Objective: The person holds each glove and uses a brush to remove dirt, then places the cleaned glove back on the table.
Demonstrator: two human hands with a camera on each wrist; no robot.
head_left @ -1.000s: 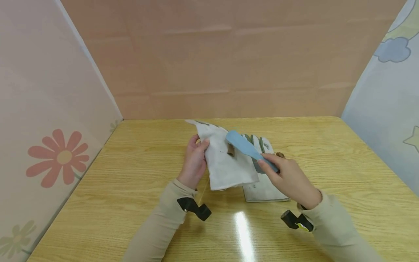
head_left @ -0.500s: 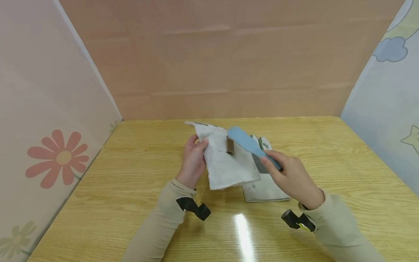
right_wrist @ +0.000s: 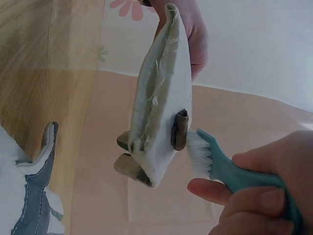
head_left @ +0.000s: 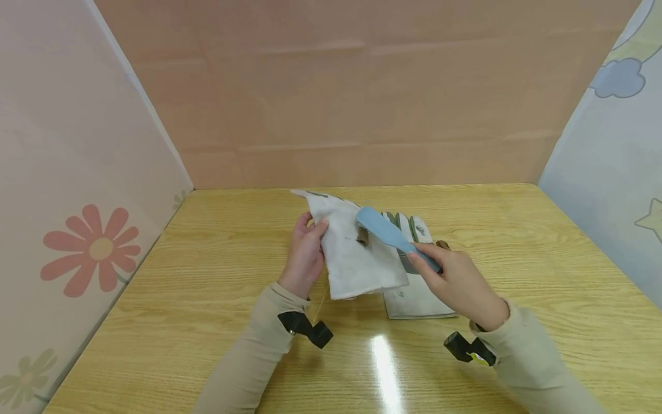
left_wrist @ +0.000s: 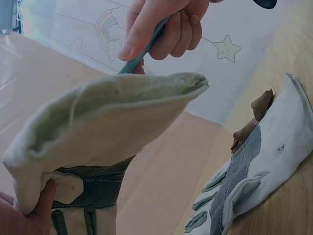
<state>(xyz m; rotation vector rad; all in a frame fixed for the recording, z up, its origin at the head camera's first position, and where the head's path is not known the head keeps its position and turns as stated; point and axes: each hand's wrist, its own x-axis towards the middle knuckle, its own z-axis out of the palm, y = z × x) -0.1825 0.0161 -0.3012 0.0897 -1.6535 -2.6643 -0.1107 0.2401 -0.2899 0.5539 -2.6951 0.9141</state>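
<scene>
In the head view my left hand grips a white work glove by its side, thumb on the near face, holding it raised over the table. The left wrist view shows the glove's cuff opening and a dark green band below it. A small brown curled scrap sits on the glove's white face. My right hand holds a blue brush by its handle, fingers wrapped round it. Its white bristles face the glove, right at the brown scrap.
A second white glove with a grey band and green-sided fingers lies flat on the wooden table, behind and below the brush. Brown crumpled pieces rest beside it. A tan backdrop stands behind the table, with printed walls at both sides.
The brush lifted slightly up and right, baring the brown scrap, then came back down and left over it. The left hand and its glove have hardly moved.
</scene>
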